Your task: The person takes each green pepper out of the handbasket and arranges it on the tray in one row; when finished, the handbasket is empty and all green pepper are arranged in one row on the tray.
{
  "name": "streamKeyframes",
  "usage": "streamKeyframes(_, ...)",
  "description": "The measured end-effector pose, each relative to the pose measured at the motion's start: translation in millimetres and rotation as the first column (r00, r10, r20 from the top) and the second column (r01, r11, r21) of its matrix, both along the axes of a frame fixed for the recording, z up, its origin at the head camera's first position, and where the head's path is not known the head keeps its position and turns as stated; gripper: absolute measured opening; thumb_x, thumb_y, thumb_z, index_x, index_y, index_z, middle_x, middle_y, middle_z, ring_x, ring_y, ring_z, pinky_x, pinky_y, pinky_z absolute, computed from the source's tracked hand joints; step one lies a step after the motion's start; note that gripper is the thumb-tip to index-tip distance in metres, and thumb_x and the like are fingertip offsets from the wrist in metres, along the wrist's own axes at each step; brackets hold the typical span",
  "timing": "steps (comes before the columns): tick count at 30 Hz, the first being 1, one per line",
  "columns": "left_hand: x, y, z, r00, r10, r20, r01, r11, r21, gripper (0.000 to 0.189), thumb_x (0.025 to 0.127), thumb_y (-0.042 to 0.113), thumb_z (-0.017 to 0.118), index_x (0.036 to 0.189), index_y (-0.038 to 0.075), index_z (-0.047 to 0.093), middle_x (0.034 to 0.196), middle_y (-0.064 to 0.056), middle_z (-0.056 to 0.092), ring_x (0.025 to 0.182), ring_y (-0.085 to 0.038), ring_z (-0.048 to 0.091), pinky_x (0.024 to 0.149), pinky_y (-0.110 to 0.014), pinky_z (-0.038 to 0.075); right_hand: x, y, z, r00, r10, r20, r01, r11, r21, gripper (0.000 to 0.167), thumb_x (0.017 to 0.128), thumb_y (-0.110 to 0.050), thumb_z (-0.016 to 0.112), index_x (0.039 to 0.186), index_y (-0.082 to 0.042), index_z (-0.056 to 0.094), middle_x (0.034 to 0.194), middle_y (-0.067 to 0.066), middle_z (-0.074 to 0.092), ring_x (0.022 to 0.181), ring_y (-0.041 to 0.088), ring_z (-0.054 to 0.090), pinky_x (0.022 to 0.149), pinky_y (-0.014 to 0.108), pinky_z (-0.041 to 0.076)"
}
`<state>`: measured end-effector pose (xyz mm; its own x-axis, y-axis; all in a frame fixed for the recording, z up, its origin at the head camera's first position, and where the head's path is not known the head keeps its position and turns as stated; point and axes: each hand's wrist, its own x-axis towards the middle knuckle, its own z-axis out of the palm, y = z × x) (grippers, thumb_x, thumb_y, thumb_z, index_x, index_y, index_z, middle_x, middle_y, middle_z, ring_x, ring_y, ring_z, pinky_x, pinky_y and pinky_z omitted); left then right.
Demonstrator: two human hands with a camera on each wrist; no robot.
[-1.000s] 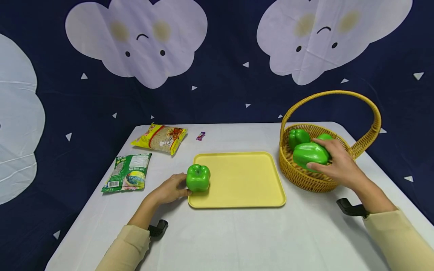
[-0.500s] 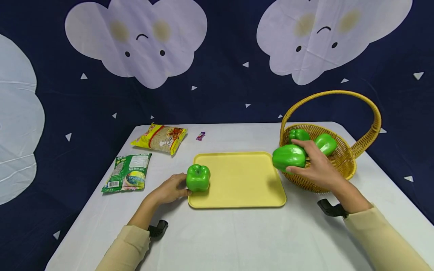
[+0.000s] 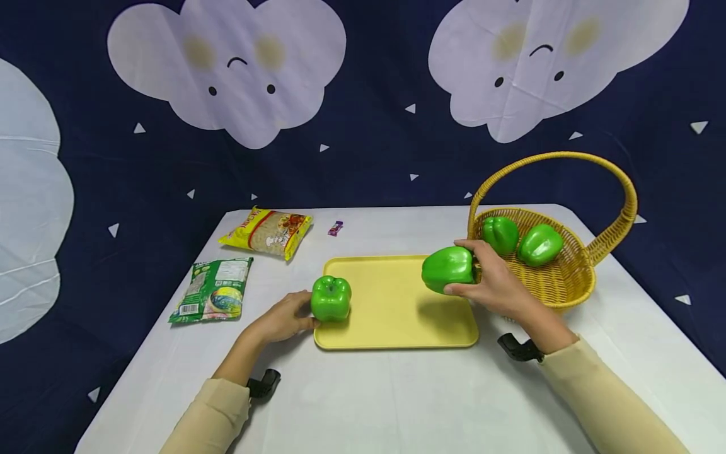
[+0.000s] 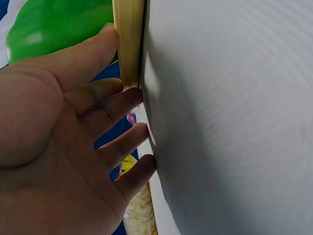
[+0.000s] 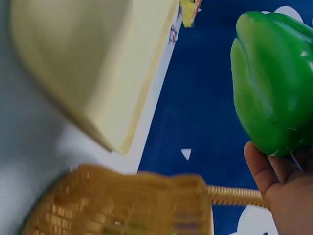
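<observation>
My right hand point(image 3: 490, 280) grips a glossy green bell pepper point(image 3: 448, 270) by its right end, lifted over the right part of the yellow tray point(image 3: 397, 340). In the right wrist view the held pepper point(image 5: 274, 83) hangs at the fingertips, away from the tray. My left hand point(image 3: 286, 317) is at the tray's left edge. Its thumb and fingertips touch the tray rim point(image 4: 129, 44) in the left wrist view, the other fingers reaching down to the tablecloth. Another green bell pepper point(image 3: 331, 299) sits upright on the tray's left side, right by the left hand.
A wicker basket point(image 3: 567, 293) with a tall arched handle stands right of the tray, two green bell peppers point(image 3: 540, 244) inside. At left lie a yellow food bag point(image 3: 272, 232) and a green packet point(image 3: 214, 290). A small purple wrapped piece point(image 3: 335, 228) lies behind the tray.
My right hand has lifted the bell pepper out of the basket and carried it left over the tray. The left hand has stayed at the tray's edge.
</observation>
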<state>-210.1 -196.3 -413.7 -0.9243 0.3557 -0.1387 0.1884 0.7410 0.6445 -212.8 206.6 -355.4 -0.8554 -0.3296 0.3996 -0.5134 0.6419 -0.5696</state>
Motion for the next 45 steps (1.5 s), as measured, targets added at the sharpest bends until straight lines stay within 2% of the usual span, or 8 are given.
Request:
streamKeyframes(4,-0.5,-0.6,-0.8,1.0,-0.018,-0.018,0.019,1.0,0.015,0.053,0.083,0.02,0.07,0.132,0.008,0.053,0.142,-0.017,0.048,0.136,-0.041,0.036,0.114,-0.059,0.023,-3.4,-12.7,-3.7,0.999,0.029,-0.033,-0.028,1.0,0.012,0.084,0.067,-0.025,0.085,0.135,-0.005,0.041,0.124,0.016,0.05,0.109,0.028,0.05,0.087,0.046,0.047)
streamKeyframes(9,0.4,-0.4,-0.6,0.999,-0.026,-0.018,0.027,0.999,0.025,0.053,0.083,0.018,0.07,0.132,0.008,0.053,0.143,-0.017,0.047,0.137,-0.04,0.035,0.115,-0.059,0.022,-6.9,-29.2,-10.3,0.997,0.062,-0.042,-0.061,0.998,0.019,0.083,0.066,-0.025,0.085,0.135,-0.005,0.043,0.12,0.015,0.053,0.102,0.025,0.053,0.083,0.041,0.049)
streamKeyframes(18,-1.0,0.0,0.9,1.0,-0.012,-0.004,0.012,1.0,0.013,0.053,0.083,0.02,0.07,0.132,0.009,0.053,0.145,-0.017,0.044,0.139,-0.042,0.031,0.116,-0.06,0.02,-9.1,-52.8,-19.9,0.994,0.098,0.046,-0.098,0.995,0.012,0.09,0.068,-0.032,0.084,0.141,-0.007,0.037,0.121,0.015,0.052,0.101,0.025,0.052,0.084,0.04,0.049)
streamKeyframes(26,-0.2,-0.5,1.0,1.0,-0.012,-0.01,0.012,1.0,0.004,0.053,0.083,0.021,0.07,0.132,0.008,0.053,0.145,-0.018,0.043,0.139,-0.043,0.028,0.116,-0.06,0.019,-9.3,-75.2,-28.1,0.992,0.095,0.078,-0.098,0.995,0.031,0.09,0.067,-0.037,0.083,0.139,-0.007,0.039,0.12,0.013,0.053,0.102,0.024,0.054,0.086,0.04,0.049)
streamKeyframes(38,-0.6,-0.3,0.4,0.999,-0.032,-0.02,0.032,0.999,0.016,0.051,0.083,0.021,0.07,0.13,0.008,0.054,0.143,-0.017,0.047,0.137,-0.041,0.034,0.115,-0.059,0.022,-11.2,-96.9,-40.9,0.991,0.131,0.031,-0.132,0.989,0.062,0.091,0.064,-0.043,0.082,0.138,-0.007,0.042,0.121,0.011,0.052,0.103,0.021,0.048,0.085,0.036,0.047)
streamKeyframes(45,-0.7,-1.0,0.6,0.999,-0.028,-0.016,0.028,1.0,0.006,0.053,0.083,0.021,0.07,0.132,0.008,0.053,0.145,-0.018,0.044,0.138,-0.042,0.032,0.115,-0.06,0.02,-12.4,-110.1,-44.3,0.991,0.131,0.005,-0.13,0.982,0.138,0.09,0.063,-0.048,0.082,0.137,-0.01,0.045,0.122,0.007,0.052,0.104,0.019,0.045,0.083,0.033,0.045)
